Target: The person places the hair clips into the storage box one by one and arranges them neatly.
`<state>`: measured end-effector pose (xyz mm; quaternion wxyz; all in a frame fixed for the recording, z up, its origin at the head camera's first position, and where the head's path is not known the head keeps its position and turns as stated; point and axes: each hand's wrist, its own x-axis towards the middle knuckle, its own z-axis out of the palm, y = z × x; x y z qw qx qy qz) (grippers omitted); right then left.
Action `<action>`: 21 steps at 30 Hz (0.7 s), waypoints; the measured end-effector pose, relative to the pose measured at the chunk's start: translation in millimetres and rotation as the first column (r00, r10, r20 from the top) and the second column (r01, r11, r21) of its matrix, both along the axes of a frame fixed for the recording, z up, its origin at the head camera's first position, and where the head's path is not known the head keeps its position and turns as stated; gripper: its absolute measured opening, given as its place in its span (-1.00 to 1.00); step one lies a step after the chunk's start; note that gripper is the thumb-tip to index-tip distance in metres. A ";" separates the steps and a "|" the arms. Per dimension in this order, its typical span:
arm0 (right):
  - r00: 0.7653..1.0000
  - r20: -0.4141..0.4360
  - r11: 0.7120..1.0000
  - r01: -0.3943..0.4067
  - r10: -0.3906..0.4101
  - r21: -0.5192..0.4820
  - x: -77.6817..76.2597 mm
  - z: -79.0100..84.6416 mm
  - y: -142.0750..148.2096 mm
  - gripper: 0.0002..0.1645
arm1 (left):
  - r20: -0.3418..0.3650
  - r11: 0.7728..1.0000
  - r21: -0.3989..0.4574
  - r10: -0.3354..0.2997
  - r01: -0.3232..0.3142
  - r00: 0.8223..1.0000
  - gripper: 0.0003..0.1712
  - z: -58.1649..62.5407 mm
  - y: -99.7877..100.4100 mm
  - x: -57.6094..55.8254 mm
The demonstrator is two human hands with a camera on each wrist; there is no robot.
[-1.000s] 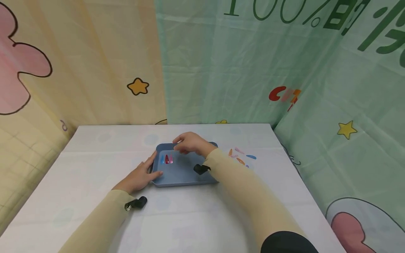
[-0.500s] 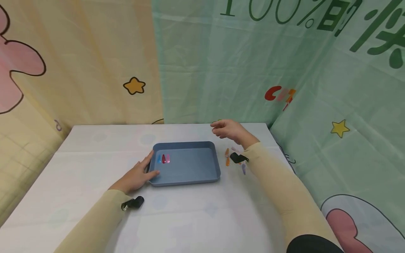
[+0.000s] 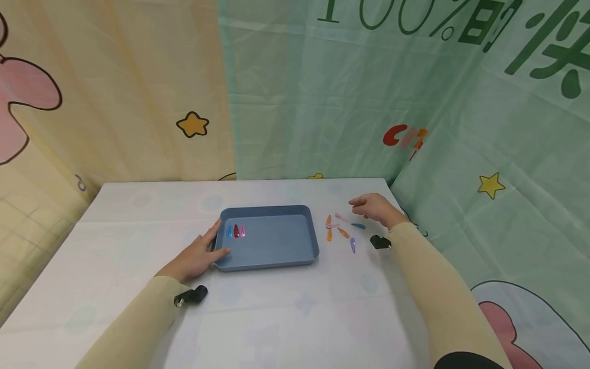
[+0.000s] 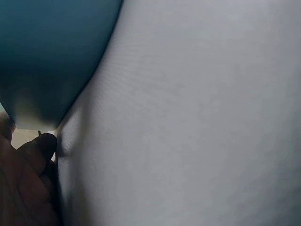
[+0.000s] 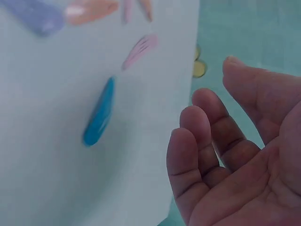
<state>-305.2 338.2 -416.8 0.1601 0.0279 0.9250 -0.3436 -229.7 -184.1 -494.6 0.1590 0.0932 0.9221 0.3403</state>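
My left hand (image 3: pixel 195 256) rests at the left side of a blue-grey tray (image 3: pixel 272 238), fingers straight along its outer wall and thumb over the rim. Inside the tray's left part, a blue snap hair clip (image 3: pixel 229 231), a red one (image 3: pixel 236 231) and a pink one (image 3: pixel 243 230) stand in a row. Holding nothing, my right hand (image 3: pixel 375 209) hovers right of the loose clips, its fingers loosely bent. Closest to it on the table lie a blue hair clip (image 5: pixel 99 115) and a pink hair clip (image 5: pixel 140 51).
Several more loose clips lie between the tray and my right hand, among them an orange clip (image 3: pixel 343 232) and a purple clip (image 3: pixel 353 245). A white cloth covers the table (image 3: pixel 276 318). Printed curtains (image 3: pixel 313 102) hang behind and beside it.
My right hand has moved from over the tray to the right, past its edge, then lowered beside the loose clips. The left hand has stayed at the tray.
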 end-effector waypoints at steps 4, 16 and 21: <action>1.000 0.006 0.999 0.002 -0.002 0.042 0.7 -14.1 12.6 -0.47 | 0.001 1.000 -0.001 0.001 -0.001 1.000 0.19 -1.5 -0.6 -1.5; 0.998 -0.014 0.993 -0.052 0.054 0.106 3.4 -39.7 31.3 -0.51 | 0.004 1.000 -0.004 0.004 -0.004 1.000 0.18 -0.9 0.8 -1.6; 0.997 -0.018 0.993 -0.072 0.074 0.097 4.1 -46.9 34.8 -0.49 | -0.002 1.000 -0.003 0.007 -0.007 1.000 0.17 -2.3 0.9 -0.5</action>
